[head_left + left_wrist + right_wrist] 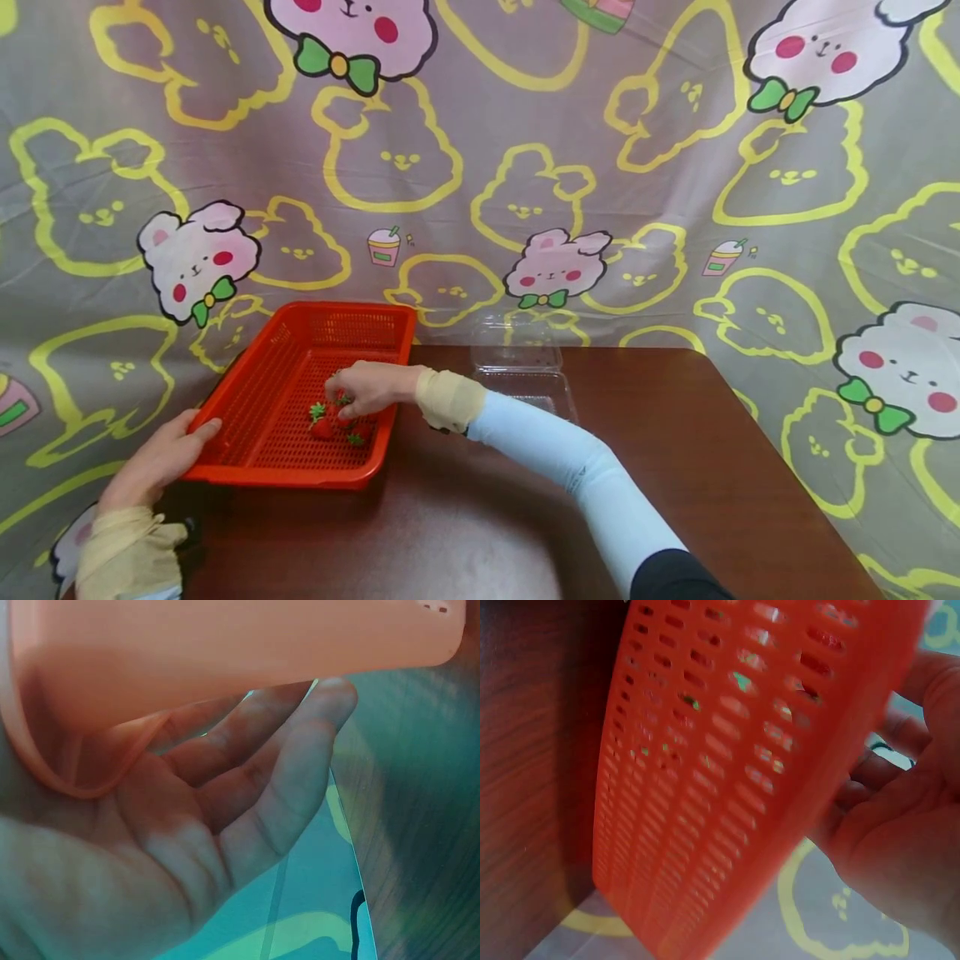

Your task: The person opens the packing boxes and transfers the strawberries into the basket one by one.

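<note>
A red plastic basket (262, 392) with slotted walls and floor stands at the table's left side. My left hand (161, 454) grips its near left corner, the thumb over the rim; in the left wrist view, the fingers (300, 769) curl beneath the basket's edge. Several red strawberries (321, 427) with green leaves lie together on the basket floor. My right hand (371, 387) reaches in over the right rim and pinches one strawberry (343, 400) between thumb and fingers, partly covered by them. From the right wrist, the slotted basket wall (705, 772) hides the fingertips.
A clear plastic clamshell box (517, 367) sits with its lid raised at the table's back edge, right of the basket and partly behind my right forearm. The brown wooden table (660, 450) meets a patterned cloth (450, 233) at the back.
</note>
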`<state>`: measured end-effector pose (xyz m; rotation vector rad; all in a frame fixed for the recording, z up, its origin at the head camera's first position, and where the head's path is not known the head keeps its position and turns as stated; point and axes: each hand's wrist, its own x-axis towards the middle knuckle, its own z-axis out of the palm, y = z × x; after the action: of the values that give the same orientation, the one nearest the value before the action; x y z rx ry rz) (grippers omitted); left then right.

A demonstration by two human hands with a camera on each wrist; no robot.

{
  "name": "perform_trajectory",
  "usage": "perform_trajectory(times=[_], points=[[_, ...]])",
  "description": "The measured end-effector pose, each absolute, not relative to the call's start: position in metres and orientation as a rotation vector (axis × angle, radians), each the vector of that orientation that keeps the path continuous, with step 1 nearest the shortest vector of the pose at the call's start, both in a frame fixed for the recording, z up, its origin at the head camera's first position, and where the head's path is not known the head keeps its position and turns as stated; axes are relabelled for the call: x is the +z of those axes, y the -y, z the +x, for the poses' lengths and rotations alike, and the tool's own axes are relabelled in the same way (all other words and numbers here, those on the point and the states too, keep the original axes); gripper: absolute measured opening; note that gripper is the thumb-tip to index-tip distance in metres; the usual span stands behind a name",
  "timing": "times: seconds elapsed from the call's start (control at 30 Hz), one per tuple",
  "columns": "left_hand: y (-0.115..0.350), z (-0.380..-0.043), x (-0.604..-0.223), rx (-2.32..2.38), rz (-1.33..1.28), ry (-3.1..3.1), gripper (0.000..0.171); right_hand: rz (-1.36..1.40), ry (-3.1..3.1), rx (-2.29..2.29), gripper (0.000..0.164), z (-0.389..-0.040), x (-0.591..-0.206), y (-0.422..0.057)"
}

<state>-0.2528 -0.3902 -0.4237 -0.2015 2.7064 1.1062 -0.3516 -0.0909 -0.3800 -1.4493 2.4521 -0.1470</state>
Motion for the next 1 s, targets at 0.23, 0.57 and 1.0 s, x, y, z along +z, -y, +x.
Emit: perform_trajectory(times=[0.23,0.57,1.0], points=[[0.388,-0.254,-0.42,1.115,-0.193,-2.684,0.065,-1.462,-2.425,-0.105,0.027,-0.349,-0.393,0.104],[0.383,-0.257,-0.416,1.107,-0.165,-2.697,0.067,-1.476,-2.407,-0.032,0.022,-0.353,-0.408,0.115],[0.383,-0.255,-0.416,1.113,-0.195,-2.688,0.066,-1.459,-2.389,0.042,0.012,-0.35,-0.413,0.12]])
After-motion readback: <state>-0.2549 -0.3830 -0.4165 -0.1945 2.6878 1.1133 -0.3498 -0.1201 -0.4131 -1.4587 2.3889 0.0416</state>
